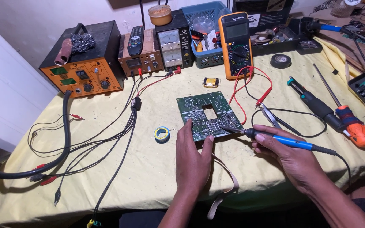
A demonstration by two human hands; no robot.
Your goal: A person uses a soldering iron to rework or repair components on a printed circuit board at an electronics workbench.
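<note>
Both hands, the left hand (193,158) and the right hand (290,158), are bare, with no gloves, rings or watch. The forearms behind them are bare too; no sleeve reaches the wrists. Fingernails are short.

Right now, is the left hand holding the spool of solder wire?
No. The left hand rests on the near edge of the green circuit board, while the spool of solder wire lies apart on the yellow cloth.

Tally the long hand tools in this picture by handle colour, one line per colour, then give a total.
Blue handle: 1, the soldering iron in the right hand
Orange handle: 1, the screwdriver
Black handle: 1, the desoldering pump
Total: 3
</note>
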